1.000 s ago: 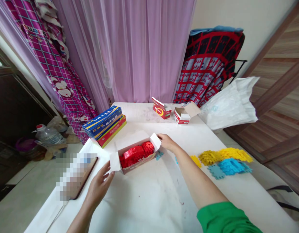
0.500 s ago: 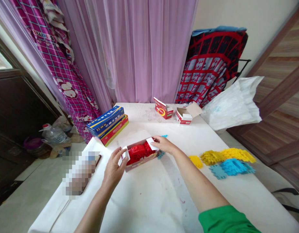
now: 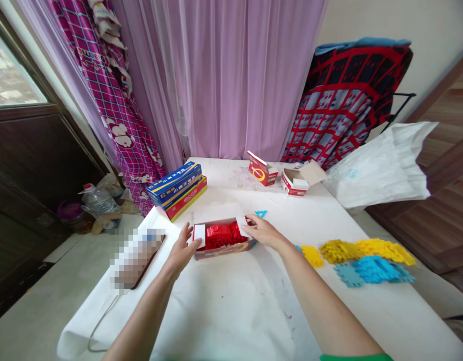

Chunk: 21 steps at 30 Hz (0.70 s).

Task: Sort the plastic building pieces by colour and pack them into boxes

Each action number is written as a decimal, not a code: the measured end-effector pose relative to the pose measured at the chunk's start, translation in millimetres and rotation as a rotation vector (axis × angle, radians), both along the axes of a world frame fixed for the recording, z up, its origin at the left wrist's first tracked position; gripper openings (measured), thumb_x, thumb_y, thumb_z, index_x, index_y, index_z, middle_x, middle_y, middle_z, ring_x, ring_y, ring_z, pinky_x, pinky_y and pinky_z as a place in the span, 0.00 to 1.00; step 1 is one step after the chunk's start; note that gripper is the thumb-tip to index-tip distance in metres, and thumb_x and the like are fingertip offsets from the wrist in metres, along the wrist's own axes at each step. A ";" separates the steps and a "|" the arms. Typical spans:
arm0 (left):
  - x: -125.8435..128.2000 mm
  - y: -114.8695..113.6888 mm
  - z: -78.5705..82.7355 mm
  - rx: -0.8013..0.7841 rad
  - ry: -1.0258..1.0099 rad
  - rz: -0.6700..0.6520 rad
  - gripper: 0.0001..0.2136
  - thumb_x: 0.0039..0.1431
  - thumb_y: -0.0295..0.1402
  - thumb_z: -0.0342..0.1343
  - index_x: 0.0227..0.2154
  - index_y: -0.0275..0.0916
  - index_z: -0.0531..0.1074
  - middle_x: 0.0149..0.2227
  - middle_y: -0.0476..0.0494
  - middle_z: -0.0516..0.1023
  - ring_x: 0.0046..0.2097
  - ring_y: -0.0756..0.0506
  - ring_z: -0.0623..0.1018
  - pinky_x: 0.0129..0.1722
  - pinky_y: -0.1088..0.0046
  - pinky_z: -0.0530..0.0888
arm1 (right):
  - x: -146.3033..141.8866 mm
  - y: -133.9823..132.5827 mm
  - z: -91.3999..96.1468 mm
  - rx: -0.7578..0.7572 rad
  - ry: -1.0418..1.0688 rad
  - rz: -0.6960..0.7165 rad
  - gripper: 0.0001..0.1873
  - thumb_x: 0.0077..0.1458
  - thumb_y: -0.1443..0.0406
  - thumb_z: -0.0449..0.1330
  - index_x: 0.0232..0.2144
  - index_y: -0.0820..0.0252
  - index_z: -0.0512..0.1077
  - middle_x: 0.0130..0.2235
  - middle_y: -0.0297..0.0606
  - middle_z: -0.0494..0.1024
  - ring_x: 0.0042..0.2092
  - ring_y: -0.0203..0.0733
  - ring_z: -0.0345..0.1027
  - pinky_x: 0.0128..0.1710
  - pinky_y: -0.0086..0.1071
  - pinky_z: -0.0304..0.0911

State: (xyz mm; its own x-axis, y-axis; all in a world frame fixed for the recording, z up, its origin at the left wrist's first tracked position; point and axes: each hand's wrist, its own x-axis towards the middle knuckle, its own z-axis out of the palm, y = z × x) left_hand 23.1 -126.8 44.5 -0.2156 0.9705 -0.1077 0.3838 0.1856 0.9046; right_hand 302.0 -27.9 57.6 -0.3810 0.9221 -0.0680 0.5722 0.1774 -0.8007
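In the head view, a small open cardboard box (image 3: 223, 252) stands on the table in front of me, packed with red plastic pieces (image 3: 220, 233). White flaps fold over both its ends. My left hand (image 3: 183, 250) is open beside the left flap (image 3: 199, 236), its thumb near the flap's edge and its fingers spread at the box's left end. My right hand (image 3: 266, 232) pinches the right end, thumb and fingers at the right flap (image 3: 244, 226). Light blue pieces (image 3: 261, 213) lie just behind the right hand, some partly hidden by it.
Yellow pieces (image 3: 383, 250) and blue pieces (image 3: 376, 271) lie in piles at right. Two small red-and-white boxes (image 3: 264, 174) (image 3: 294, 186) sit at the back. Blue boxes (image 3: 176, 183) rest on a red one (image 3: 189, 199) at left. A white bag (image 3: 381, 165) stands by the right edge.
My left hand has loosened from the left flap, which now lies flatter over the box. The box has turned slightly straighter. The whole view has shifted, so things appear further right.
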 end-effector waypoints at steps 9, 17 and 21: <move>-13.4 13.4 29.9 -0.012 -0.076 0.057 0.35 0.60 0.44 0.53 0.66 0.39 0.49 0.66 0.31 0.58 0.64 0.39 0.65 0.58 0.61 0.68 | 18.4 23.1 22.6 -0.107 -0.015 -0.094 0.24 0.60 0.55 0.55 0.56 0.59 0.68 0.51 0.47 0.76 0.45 0.42 0.74 0.41 0.33 0.68; -27.8 87.6 51.6 -0.127 -0.009 0.083 0.19 0.62 0.42 0.53 0.51 0.36 0.70 0.49 0.36 0.76 0.49 0.42 0.77 0.44 0.64 0.75 | -20.8 87.9 41.1 -0.177 -0.121 -0.113 0.21 0.60 0.58 0.54 0.52 0.59 0.71 0.46 0.44 0.79 0.41 0.39 0.74 0.33 0.28 0.65; -30.7 108.1 50.4 -0.158 0.088 0.029 0.18 0.62 0.40 0.55 0.52 0.37 0.68 0.52 0.39 0.72 0.49 0.43 0.75 0.47 0.58 0.75 | -38.8 103.4 37.9 -0.086 -0.155 -0.064 0.20 0.53 0.60 0.62 0.48 0.59 0.76 0.40 0.41 0.80 0.38 0.39 0.73 0.35 0.29 0.65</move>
State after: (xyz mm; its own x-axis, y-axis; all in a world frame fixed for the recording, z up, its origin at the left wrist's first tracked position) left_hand -7.6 -18.7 94.9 -0.2588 0.9362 -0.2379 0.4525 0.3351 0.8264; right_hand 263.2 75.6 95.5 -0.3005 0.9324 -0.2007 0.6975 0.0713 -0.7130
